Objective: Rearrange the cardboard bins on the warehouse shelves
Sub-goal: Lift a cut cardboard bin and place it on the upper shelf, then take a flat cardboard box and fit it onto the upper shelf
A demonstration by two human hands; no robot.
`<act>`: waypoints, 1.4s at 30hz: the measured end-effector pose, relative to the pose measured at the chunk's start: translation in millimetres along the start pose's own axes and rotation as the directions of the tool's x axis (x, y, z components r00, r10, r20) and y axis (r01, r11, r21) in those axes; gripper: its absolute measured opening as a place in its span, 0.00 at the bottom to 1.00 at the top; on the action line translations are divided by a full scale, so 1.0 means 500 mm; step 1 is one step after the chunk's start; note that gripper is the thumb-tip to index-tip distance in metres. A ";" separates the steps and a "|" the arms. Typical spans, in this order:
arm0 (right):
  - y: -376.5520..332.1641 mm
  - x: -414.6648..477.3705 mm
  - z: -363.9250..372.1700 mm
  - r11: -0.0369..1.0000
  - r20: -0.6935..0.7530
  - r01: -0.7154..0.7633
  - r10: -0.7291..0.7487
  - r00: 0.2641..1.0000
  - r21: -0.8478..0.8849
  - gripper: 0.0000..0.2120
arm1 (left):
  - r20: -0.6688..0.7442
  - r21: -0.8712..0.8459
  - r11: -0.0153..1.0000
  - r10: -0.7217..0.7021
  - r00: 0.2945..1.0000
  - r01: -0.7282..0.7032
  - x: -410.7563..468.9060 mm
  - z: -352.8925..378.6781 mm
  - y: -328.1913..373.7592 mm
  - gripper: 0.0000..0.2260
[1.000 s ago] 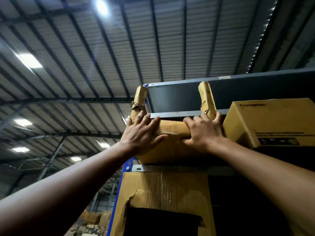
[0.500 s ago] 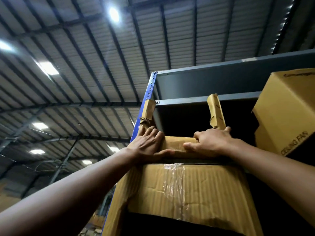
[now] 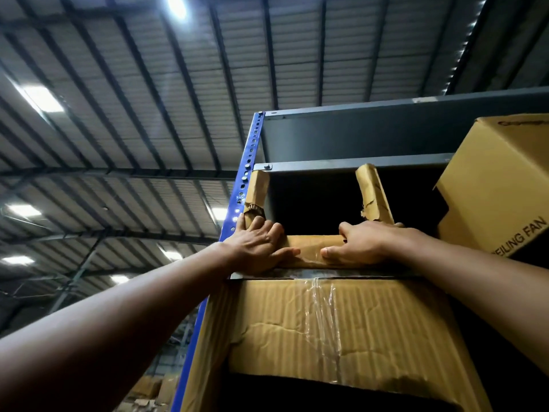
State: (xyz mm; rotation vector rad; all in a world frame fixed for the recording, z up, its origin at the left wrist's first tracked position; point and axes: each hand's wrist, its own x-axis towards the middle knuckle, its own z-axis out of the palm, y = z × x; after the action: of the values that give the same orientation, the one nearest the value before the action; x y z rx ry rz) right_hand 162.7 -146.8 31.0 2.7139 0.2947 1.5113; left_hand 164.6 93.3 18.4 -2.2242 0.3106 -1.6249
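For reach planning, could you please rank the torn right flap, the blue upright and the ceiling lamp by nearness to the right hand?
From the right hand:
1. Torn right flap, just above it.
2. Blue upright, across to the left.
3. Ceiling lamp, far overhead.

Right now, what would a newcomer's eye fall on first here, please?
The left hand and right hand grip the front rim of an open cardboard bin on the upper shelf, beside the blue upright. To its right sits a box marked CEILING FAN; under the shelf, a taped carton.
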 end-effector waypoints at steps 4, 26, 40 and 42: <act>-0.004 -0.009 0.006 1.000 -0.047 -0.021 0.021 0.999 -0.002 0.41 | 0.020 -0.018 1.000 0.000 1.000 0.001 -0.004 -0.001 -0.005 0.30; 0.141 -0.227 -0.206 0.969 -0.646 0.151 -0.242 0.724 -0.194 0.30 | -0.633 -0.212 0.969 -0.037 0.773 -0.127 0.043 -0.269 0.232 0.34; 0.586 -0.450 -0.347 0.936 -0.412 0.027 -0.181 0.893 -0.352 0.42 | -0.478 -0.179 0.977 0.015 0.878 -0.114 0.096 -0.430 0.638 0.39; 0.619 -0.461 -0.344 0.934 -0.394 0.015 -0.165 0.904 -0.358 0.44 | -0.451 -0.135 0.985 0.037 0.892 -0.110 0.108 -0.428 0.670 0.42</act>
State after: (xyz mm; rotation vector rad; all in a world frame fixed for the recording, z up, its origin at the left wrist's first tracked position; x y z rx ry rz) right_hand -53.3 -503.5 -37.1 2.0649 0.1379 1.8991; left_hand -9.1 -266.6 -17.1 -1.8860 0.6578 -2.1240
